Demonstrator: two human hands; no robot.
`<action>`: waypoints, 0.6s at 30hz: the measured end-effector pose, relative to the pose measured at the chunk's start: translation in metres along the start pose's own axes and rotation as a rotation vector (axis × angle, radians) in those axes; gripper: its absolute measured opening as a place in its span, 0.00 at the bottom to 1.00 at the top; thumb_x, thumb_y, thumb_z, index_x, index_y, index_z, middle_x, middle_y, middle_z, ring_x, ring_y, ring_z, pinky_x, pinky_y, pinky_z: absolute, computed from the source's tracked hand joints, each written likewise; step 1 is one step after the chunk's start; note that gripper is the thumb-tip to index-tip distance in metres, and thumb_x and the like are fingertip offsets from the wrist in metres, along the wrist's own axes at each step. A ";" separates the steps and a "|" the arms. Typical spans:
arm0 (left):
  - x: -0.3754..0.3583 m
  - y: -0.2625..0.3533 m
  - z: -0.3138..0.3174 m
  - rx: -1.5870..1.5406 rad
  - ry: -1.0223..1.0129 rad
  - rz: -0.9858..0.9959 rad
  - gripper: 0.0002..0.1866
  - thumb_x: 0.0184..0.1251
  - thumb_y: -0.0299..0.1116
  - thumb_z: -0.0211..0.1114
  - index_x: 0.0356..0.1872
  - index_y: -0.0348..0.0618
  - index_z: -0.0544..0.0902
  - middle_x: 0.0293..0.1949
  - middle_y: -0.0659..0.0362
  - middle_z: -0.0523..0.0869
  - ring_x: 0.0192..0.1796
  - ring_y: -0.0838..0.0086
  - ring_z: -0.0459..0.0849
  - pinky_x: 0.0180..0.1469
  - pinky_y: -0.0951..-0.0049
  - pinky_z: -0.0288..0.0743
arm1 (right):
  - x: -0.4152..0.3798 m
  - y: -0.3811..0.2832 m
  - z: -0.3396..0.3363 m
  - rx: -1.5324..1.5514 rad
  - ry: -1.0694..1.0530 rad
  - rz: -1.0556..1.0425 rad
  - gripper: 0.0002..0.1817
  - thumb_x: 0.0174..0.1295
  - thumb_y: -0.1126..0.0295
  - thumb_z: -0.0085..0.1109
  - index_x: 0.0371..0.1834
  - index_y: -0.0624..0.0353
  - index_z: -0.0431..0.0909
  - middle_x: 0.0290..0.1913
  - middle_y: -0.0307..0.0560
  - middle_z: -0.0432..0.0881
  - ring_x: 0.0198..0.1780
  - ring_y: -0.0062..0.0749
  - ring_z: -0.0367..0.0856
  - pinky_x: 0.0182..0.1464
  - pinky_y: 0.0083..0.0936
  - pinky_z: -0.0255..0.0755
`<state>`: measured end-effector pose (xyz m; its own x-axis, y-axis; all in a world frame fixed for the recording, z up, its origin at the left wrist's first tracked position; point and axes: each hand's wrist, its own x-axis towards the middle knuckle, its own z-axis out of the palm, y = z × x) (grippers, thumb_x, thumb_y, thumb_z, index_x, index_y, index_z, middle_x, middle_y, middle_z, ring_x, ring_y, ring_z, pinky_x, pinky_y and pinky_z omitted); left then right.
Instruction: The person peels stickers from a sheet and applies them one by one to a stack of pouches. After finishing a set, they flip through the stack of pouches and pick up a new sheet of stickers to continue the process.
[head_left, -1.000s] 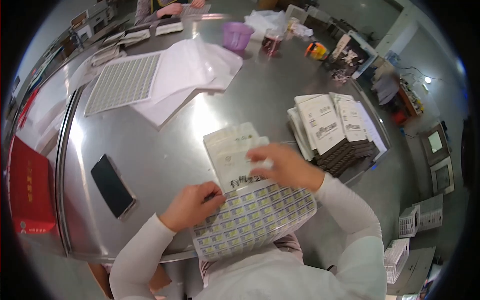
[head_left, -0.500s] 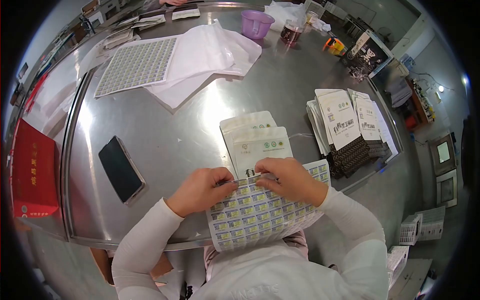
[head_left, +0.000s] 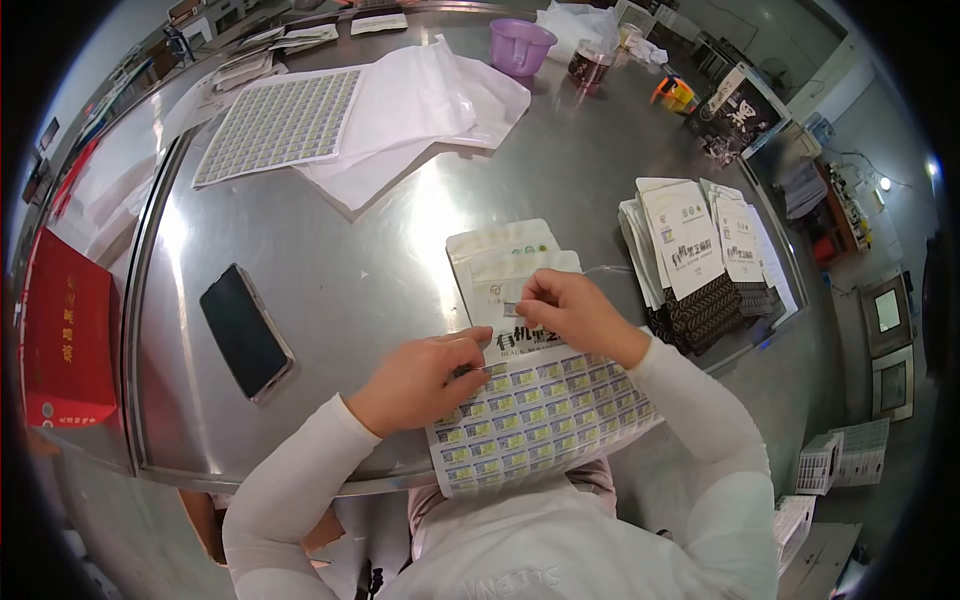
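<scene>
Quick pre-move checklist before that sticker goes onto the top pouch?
1. Sticker pinched in right hand: ok.
2. Left hand pins the sticker sheet down: ok.
3. Top pouch lies flat, face up: ok.
4. Sticker sits above the pouch face, not above the sheet: ok.
5. Sticker fully free of its backing: cannot tell.
6. Phone lies apart from both hands: ok.

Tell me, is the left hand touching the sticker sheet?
Touching. The head view shows the left hand resting its fingertips on the upper left edge of the sticker sheet, with no gap between them.
</scene>
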<state>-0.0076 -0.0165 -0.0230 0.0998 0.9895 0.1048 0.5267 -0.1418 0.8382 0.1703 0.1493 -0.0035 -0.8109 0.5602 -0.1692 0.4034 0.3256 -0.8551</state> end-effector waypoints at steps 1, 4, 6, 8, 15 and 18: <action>-0.001 -0.001 0.001 0.027 -0.028 -0.005 0.08 0.62 0.33 0.64 0.33 0.39 0.80 0.58 0.48 0.80 0.31 0.63 0.83 0.38 0.69 0.76 | 0.008 0.005 0.002 -0.019 -0.018 0.014 0.08 0.59 0.69 0.63 0.31 0.63 0.77 0.26 0.44 0.83 0.27 0.27 0.80 0.32 0.26 0.72; -0.001 0.007 -0.003 0.014 -0.053 -0.073 0.08 0.63 0.35 0.63 0.32 0.39 0.79 0.60 0.48 0.79 0.31 0.59 0.83 0.40 0.67 0.77 | 0.018 0.005 0.006 -0.105 -0.055 0.039 0.10 0.58 0.67 0.63 0.27 0.64 0.78 0.24 0.44 0.83 0.26 0.26 0.80 0.31 0.24 0.72; 0.000 0.006 -0.003 0.019 -0.056 -0.064 0.09 0.63 0.35 0.63 0.33 0.39 0.79 0.60 0.48 0.79 0.32 0.59 0.83 0.40 0.66 0.77 | 0.022 0.001 0.006 -0.160 -0.082 0.068 0.09 0.59 0.68 0.62 0.27 0.63 0.78 0.24 0.41 0.82 0.25 0.23 0.79 0.30 0.21 0.71; 0.000 0.005 -0.002 0.021 -0.054 -0.052 0.09 0.63 0.35 0.63 0.33 0.39 0.79 0.60 0.48 0.79 0.33 0.59 0.84 0.41 0.66 0.77 | 0.025 -0.004 0.005 -0.199 -0.120 0.114 0.08 0.62 0.70 0.61 0.29 0.62 0.78 0.24 0.37 0.81 0.24 0.16 0.75 0.28 0.15 0.69; 0.000 0.007 -0.002 0.005 -0.060 -0.076 0.10 0.63 0.35 0.62 0.33 0.38 0.79 0.61 0.47 0.78 0.38 0.56 0.84 0.45 0.64 0.77 | 0.029 -0.002 0.005 -0.114 -0.114 0.170 0.09 0.57 0.68 0.62 0.25 0.63 0.81 0.21 0.41 0.82 0.22 0.22 0.78 0.29 0.22 0.72; 0.000 0.008 -0.003 0.004 -0.070 -0.090 0.10 0.63 0.35 0.62 0.34 0.37 0.79 0.60 0.47 0.78 0.40 0.55 0.85 0.46 0.64 0.77 | 0.030 0.000 0.005 -0.101 -0.126 0.193 0.09 0.57 0.68 0.62 0.25 0.63 0.81 0.21 0.40 0.82 0.22 0.21 0.78 0.29 0.21 0.72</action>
<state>-0.0056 -0.0174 -0.0149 0.1107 0.9938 -0.0091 0.5391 -0.0524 0.8406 0.1439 0.1621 -0.0114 -0.7585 0.5223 -0.3898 0.5911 0.2995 -0.7489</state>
